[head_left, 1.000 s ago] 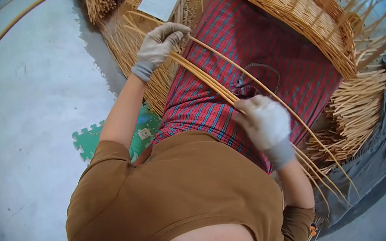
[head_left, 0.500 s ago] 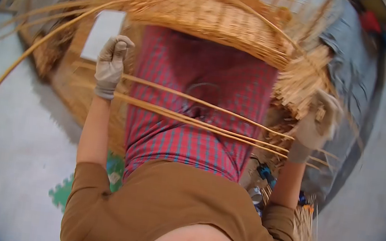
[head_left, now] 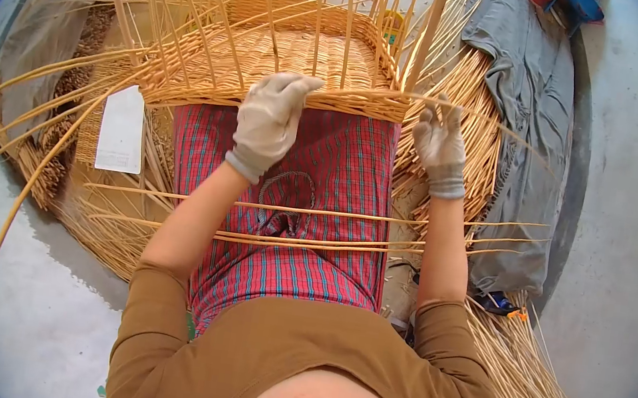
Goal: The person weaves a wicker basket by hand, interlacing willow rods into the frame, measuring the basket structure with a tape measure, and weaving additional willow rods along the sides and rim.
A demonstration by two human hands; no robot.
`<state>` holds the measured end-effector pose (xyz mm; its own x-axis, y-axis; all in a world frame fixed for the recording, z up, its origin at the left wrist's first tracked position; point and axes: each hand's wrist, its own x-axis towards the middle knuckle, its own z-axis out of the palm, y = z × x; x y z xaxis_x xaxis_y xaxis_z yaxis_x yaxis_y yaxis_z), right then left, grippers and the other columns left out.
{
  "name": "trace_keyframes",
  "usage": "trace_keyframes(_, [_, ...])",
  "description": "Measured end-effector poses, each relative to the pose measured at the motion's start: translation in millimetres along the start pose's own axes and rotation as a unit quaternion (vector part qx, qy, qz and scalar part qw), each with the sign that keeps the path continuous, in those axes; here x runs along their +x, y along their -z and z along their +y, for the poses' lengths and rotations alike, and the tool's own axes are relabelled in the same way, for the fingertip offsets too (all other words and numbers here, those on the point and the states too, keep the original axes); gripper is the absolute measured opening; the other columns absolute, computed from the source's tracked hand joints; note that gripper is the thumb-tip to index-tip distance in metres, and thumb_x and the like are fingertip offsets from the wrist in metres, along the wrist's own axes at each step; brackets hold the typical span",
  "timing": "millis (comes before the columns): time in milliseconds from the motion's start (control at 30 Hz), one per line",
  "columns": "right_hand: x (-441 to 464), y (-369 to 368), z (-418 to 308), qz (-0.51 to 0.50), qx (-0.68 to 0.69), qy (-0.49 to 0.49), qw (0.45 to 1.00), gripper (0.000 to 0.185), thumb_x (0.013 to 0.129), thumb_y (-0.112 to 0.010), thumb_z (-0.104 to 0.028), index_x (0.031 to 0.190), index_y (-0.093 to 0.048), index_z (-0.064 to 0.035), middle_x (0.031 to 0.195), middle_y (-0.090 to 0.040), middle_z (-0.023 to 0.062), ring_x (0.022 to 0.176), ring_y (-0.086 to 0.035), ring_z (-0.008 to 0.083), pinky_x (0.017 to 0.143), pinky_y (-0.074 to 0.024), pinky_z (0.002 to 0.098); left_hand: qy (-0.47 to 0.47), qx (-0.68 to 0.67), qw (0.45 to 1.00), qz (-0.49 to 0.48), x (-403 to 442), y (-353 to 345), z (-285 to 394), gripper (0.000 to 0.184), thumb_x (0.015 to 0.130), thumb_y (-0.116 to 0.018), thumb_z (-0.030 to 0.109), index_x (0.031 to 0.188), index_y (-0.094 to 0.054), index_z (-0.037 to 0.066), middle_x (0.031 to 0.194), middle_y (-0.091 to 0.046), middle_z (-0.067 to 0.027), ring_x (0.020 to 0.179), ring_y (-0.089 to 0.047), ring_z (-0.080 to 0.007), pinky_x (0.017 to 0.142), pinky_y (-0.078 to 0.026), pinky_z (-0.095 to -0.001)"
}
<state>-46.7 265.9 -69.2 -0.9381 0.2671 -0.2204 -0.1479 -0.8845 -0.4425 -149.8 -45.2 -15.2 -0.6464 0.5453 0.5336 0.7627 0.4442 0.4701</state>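
Observation:
A half-woven wicker basket (head_left: pixel 307 44) rests beyond my lap, with upright stakes rising from its sides. My left hand (head_left: pixel 271 119), in a pale glove, is curled at the near woven edge, its fingertips over the weave. To its right, my gloved right hand (head_left: pixel 441 144) pinches a thin willow rod (head_left: pixel 421 98) that runs out from that edge and past the fingers to the right. A few loose rods (head_left: pixel 317 211) lie across the checked red cloth (head_left: pixel 340 161) on my lap, below both hands.
Long rods (head_left: pixel 18 216) sweep out from the basket's left side. A white card (head_left: pixel 122 129) lies at left. Rod bundles (head_left: pixel 473 131) are at right, beside a grey cloth (head_left: pixel 527 146); another bundle (head_left: pixel 537 381) lies at lower right.
Both hands have moved from apart over my lap's sides to the basket's near edge; the right now pinches a rod there. The view has shifted, and more of the basket's inside and stakes show.

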Motion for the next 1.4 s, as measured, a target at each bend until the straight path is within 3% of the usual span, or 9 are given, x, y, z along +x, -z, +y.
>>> trace_keyframes(133, [7.1,-14.9,-5.2,0.029,-0.017,0.047,0.998,0.018,0.097,-0.062,-0.02,0.105,-0.063,-0.0043,0.097,-0.067,0.0086,0.086,-0.067,0.0184,0.068,-0.0605,0.027,-0.054,0.067,0.996,0.026,75.9,3.8,1.6,0.04,0.096,-0.056,0.012,0.134,-0.059,0.023,0.102,-0.068,-0.0072,0.096,-0.063,-0.0248,0.085,-0.047,-0.0394])
trace_keyframes(200, [-8.1,-40.1,-5.4,0.07,-0.232,0.134,0.961,0.014,0.097,-0.063,-0.02,0.099,-0.063,-0.0062,0.088,-0.067,0.0053,0.083,-0.067,0.0176,0.07,-0.0616,0.0259,-0.112,0.36,0.92,-0.101,103.8,5.2,-15.6,0.042,0.097,-0.057,0.021,0.137,-0.056,0.03,0.095,-0.066,-0.0053,0.086,-0.061,-0.0212,0.077,-0.043,-0.0368])
trace_keyframes(400, [-54.4,-28.0,-59.2,0.043,-0.371,0.243,0.895,0.011,0.098,-0.061,-0.013,0.108,-0.061,-0.0079,0.1,-0.064,0.0047,0.091,-0.064,0.0153,0.08,-0.058,0.0286,-0.133,0.307,0.937,-0.098,88.7,27.4,-68.8,0.048,0.097,-0.056,0.03,0.144,-0.048,0.035,0.077,-0.059,-0.0023,0.067,-0.057,-0.0193,0.075,-0.04,-0.0358])
trace_keyframes(833, [-22.1,-9.6,-111.0,0.034,-0.415,0.17,0.893,0.01,0.099,-0.059,-0.014,0.108,-0.06,-0.0078,0.099,-0.066,0.0049,0.092,-0.066,0.0144,0.079,-0.0596,0.0276,-0.17,0.377,0.891,-0.187,112.5,19.7,-43.2,0.09,0.083,-0.052,-0.004,0.156,-0.022,0.038,0.09,-0.062,-0.0012,0.075,-0.062,-0.0181,0.072,-0.05,-0.0342])
trace_keyframes(933, [-1.6,5.3,-116.4,0.05,-0.395,0.156,0.904,0.011,0.099,-0.06,-0.014,0.108,-0.06,-0.0079,0.098,-0.067,0.0042,0.089,-0.067,0.0142,0.077,-0.0599,0.0276,-0.029,-0.01,0.997,-0.077,88.9,-6.5,-43.1,0.091,0.085,-0.05,-0.01,0.157,-0.019,0.036,0.124,-0.064,-0.0077,0.094,-0.067,-0.0192,0.063,-0.058,-0.0298])
trace_keyframes(1067, [14.8,11.7,-114.7,0.057,-0.353,0.136,0.924,0.013,0.099,-0.061,-0.015,0.109,-0.061,-0.0075,0.096,-0.069,0.0041,0.086,-0.068,0.0147,0.075,-0.0606,0.0286,0.228,-0.421,0.878,-0.022,60.2,-52.3,17.3,0.079,0.092,-0.058,0.002,0.157,-0.016,0.017,0.152,-0.038,-0.0222,0.065,-0.068,-0.0174,0.047,-0.056,-0.0288])
trace_keyframes(1133, [15.1,16.5,-118.2,0.063,-0.353,0.135,0.924,0.012,0.098,-0.061,-0.015,0.108,-0.061,-0.0079,0.096,-0.07,0.0048,0.087,-0.068,0.0147,0.075,-0.061,0.029,0.442,-0.372,0.809,-0.11,56.3,-63.2,25.7,0.063,0.095,-0.062,0.015,0.149,-0.031,0.008,0.136,-0.055,-0.0219,0.058,-0.067,-0.0178,0.042,-0.054,-0.0285])
trace_keyframes(1233, [6.4,13.7,-114.9,0.1,-0.353,0.116,0.923,0.01,0.097,-0.063,-0.016,0.105,-0.061,-0.0092,0.095,-0.07,0.0049,0.091,-0.069,0.0163,0.078,-0.0619,0.0307,0.486,-0.418,0.71,-0.29,64.6,-62.6,8.1,0.044,0.096,-0.064,0.022,0.136,-0.049,0.01,0.107,-0.068,-0.0148,0.052,-0.063,-0.0163,0.037,-0.048,-0.0252])
trace_keyframes(1400, [11.5,-81.8,-22.4,0.014,-0.438,0.136,0.889,0.007,0.095,-0.063,-0.01,0.098,-0.058,-0.0053,0.1,-0.067,0.0084,0.097,-0.069,0.0233,0.082,-0.0614,0.0329,0.48,-0.343,0.777,-0.22,56.7,-71.4,23.4,0.017,0.098,-0.063,0.024,0.102,-0.061,0.008,0.06,-0.055,-0.0017,0.044,-0.049,-0.0118,0.039,-0.04,-0.0281])
